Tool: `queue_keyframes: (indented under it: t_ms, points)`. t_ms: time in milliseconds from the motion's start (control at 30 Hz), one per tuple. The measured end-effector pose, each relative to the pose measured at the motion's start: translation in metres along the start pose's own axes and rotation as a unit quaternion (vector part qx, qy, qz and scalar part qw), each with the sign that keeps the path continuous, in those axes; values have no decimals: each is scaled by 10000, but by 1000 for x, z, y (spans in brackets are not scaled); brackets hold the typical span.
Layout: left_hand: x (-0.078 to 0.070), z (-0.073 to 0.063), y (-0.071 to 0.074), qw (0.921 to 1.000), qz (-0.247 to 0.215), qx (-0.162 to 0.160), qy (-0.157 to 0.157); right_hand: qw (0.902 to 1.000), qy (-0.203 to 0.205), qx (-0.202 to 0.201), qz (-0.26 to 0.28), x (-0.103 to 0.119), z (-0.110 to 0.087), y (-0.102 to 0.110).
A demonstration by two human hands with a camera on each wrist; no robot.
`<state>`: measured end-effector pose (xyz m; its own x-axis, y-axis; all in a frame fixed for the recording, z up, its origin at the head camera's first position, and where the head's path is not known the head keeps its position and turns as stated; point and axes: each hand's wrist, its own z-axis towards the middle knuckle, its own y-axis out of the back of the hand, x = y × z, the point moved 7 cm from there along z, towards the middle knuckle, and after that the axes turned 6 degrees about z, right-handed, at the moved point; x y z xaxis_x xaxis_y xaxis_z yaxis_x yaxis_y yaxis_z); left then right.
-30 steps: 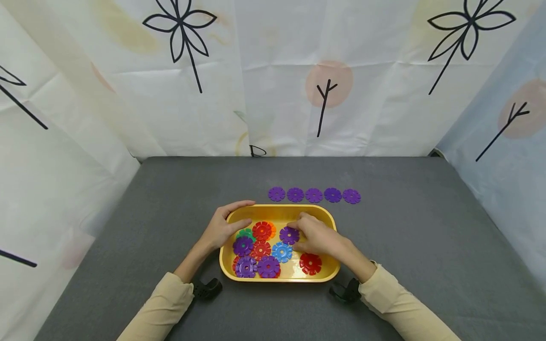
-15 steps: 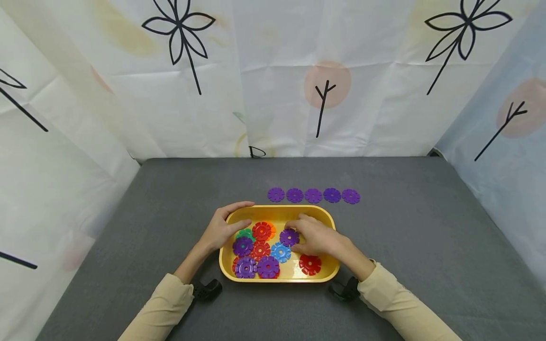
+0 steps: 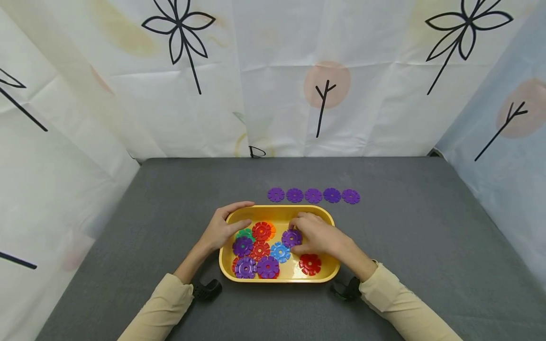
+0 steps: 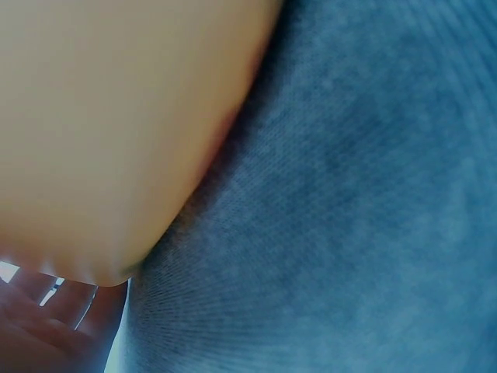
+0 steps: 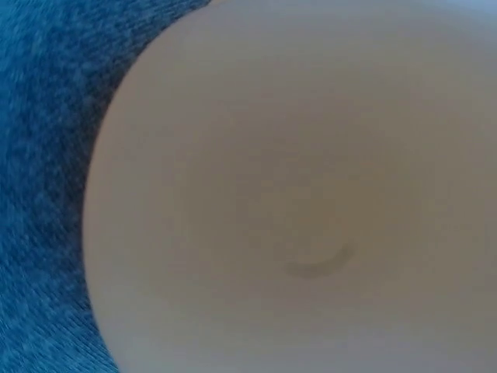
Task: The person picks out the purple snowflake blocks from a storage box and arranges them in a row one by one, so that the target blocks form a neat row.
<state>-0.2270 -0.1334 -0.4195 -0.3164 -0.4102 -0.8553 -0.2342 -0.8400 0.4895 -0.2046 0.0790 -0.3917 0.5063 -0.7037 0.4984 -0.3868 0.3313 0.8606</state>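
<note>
A yellow tray (image 3: 294, 271) holds flower-shaped plastic discs in purple, red, blue, green and orange. My left hand (image 3: 219, 228) holds the tray's left end, thumb over the inside and fingers along the outer rim. Inside the tray, my right hand (image 3: 317, 235) pinches a purple flower disc (image 3: 291, 238) between thumb and fingers; part of that disc is hidden by the hand. Close to it lie a blue flower disc (image 3: 280, 252) and a red flower disc (image 3: 310, 264). Skin fills much of both wrist views, with the left fingers (image 4: 66, 318) low in the left one.
Beyond the tray, several purple flower discs (image 3: 313, 195) lie in a straight row on the grey table (image 3: 409, 213). More purple discs (image 3: 268, 267) and red discs (image 3: 261, 231) overlap in the tray's left half. A patterned white curtain (image 3: 273, 94) stands behind the table.
My right hand and the purple disc at its fingertips have shifted slightly toward the right and nearer to me. The left hand stays on the tray's end.
</note>
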Motion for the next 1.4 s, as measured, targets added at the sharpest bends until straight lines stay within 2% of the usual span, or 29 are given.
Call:
queue_keyframes:
  t_ms: [133,400,600,800,967,1200,1400]
  points:
    - [0,0,0,10000,20,3,17,10000,-35,0,35,-1,2,0]
    - [1,1,0,10000,-10,1,60,9983,31,-82,581,1,0,5]
    - [0,1,0,10000,-12,4,37,9957,287,-496,730,4,-7,26]
    - [0,0,0,10000,85,-17,33,9916,118,-1003,813,-7,-19,55]
    - [0,0,0,9998,155,-38,85,9884,-128,-1350,680,-29,-28,78]
    - [0,-1,0,9998,146,-14,107,9805,-568,-1823,462,-72,-41,104]
    - [0,-1,0,9998,171,-5,52,9685,-1329,-2048,480,-119,-51,112]
